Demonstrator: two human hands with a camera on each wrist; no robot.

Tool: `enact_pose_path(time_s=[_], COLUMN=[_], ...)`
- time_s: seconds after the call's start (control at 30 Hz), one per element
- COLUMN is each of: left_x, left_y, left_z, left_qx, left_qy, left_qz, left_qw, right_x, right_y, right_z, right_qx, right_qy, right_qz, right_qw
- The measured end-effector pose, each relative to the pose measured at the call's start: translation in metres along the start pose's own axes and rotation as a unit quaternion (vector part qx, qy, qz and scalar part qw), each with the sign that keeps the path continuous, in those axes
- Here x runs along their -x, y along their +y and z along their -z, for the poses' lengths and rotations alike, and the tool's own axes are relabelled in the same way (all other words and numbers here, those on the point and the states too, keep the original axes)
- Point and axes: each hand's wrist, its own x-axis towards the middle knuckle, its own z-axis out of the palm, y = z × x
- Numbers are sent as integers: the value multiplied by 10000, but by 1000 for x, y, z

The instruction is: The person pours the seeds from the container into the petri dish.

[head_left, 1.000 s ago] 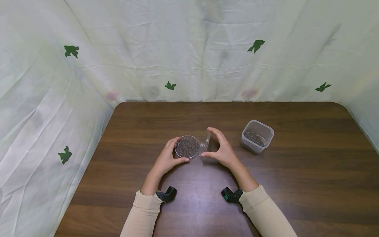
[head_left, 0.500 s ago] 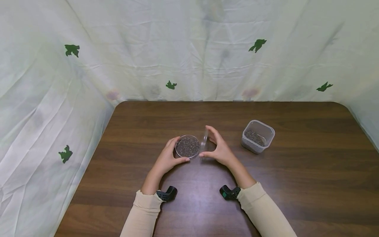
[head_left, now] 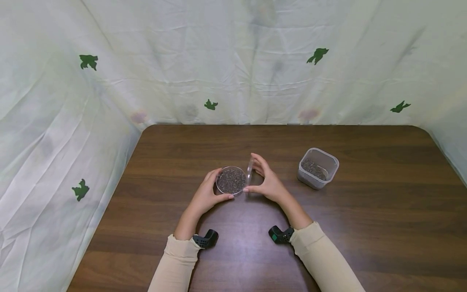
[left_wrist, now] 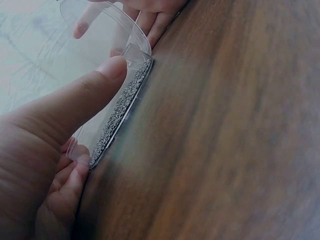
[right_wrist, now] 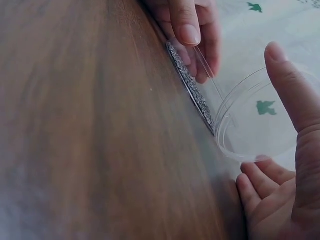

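Observation:
A clear, round petri dish (head_left: 231, 181) filled with dark grey granules lies on the table. My left hand (head_left: 206, 196) holds it by the rim, thumb at the near side and fingers at the far side. Beside its right edge stands the clear lid (head_left: 249, 171), almost upright, its lower edge at or very close to the dish. My right hand (head_left: 269, 182) grips that lid between thumb and fingers. In the right wrist view the lid (right_wrist: 257, 117) shows as a transparent disc, and the granules (right_wrist: 192, 87) lie in the dish beyond it.
A square, translucent plastic tub (head_left: 317, 168) with some of the dark granules in it sits on the brown wooden table (head_left: 383, 202) to the right. Behind the table hangs a pale cloth (head_left: 233, 61) with green bird-shaped patches.
My right hand has moved slightly left and away from me, bringing the lid more upright and closer to the dish. The left hand and the dish have stayed nearly still.

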Motion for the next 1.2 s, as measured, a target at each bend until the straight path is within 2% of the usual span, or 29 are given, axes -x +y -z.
enact_pose_path(time_s=[0.33, 0.63, 0.93, 1.07, 1.2], left_x=[0, 0, 0, 0, 0], left_y=[0, -1, -2, -2, -2], left_z=[1, 1, 0, 0, 0], left_qx=[-4, -35, -14, -5, 11], left_qy=[-10, -39, -29, -28, -5], left_qz=[-13, 26, -47, -61, -116], left_qw=[10000, 10000, 10000, 10000, 9999], right_x=[-5, -5, -4, -5, -10], right_y=[1, 0, -4, -6, 15], right_z=[-2, -4, -10, -12, -14], right_qx=[73, 632, 850, 994, 1327], right_qy=[-28, -41, -23, -50, -70], right_qz=[49, 267, 423, 297, 171], right_qw=[10000, 9976, 9955, 9946, 9910])
